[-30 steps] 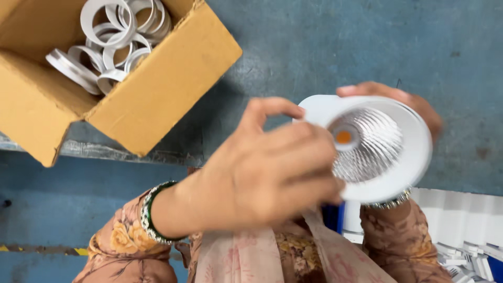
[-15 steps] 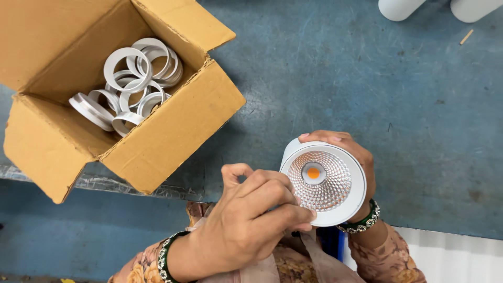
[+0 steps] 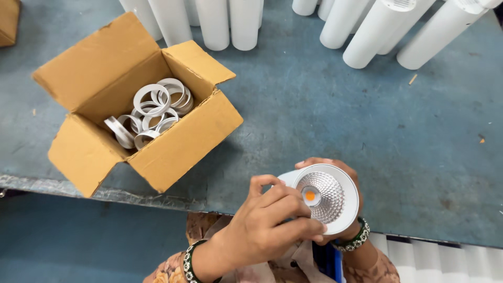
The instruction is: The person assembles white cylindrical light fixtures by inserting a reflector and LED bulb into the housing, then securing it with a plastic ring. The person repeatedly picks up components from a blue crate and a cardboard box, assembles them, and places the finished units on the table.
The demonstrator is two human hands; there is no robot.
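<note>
A view from above looks down on a person's two hands working at the near edge of a blue bench [image 3: 325, 105].

The right hand [image 3: 350, 209] cups a round white lamp [image 3: 327, 196] from behind and below, its fingers curled over the far rim. The lamp faces up towards the camera. It has a ribbed silver reflector [image 3: 329, 198] shaped like a shallow bowl, with a small orange dot at its centre. The lamp is held just above the bench edge, close to the person's body.

The left hand [image 3: 267, 222] comes in from the lower left and lies over the lamp's near left side. Its fingertips [image 3: 314, 229] press against the white rim, pinching it, with the index finger bent above. Whether anything small sits under those fingers is hard to tell, since the hand covers that part.

Each wrist wears a beaded bracelet in dark green and silver, and patterned sleeves show at the bottom.

To the left, well apart from the hands, an open cardboard box [image 3: 178, 152] stands at an angle on the bench. It holds a loose pile of white rings [image 3: 152, 112].

Along the far edge of the bench stand rows of white tubes [image 3: 367, 36], some upright and some leaning.
</note>
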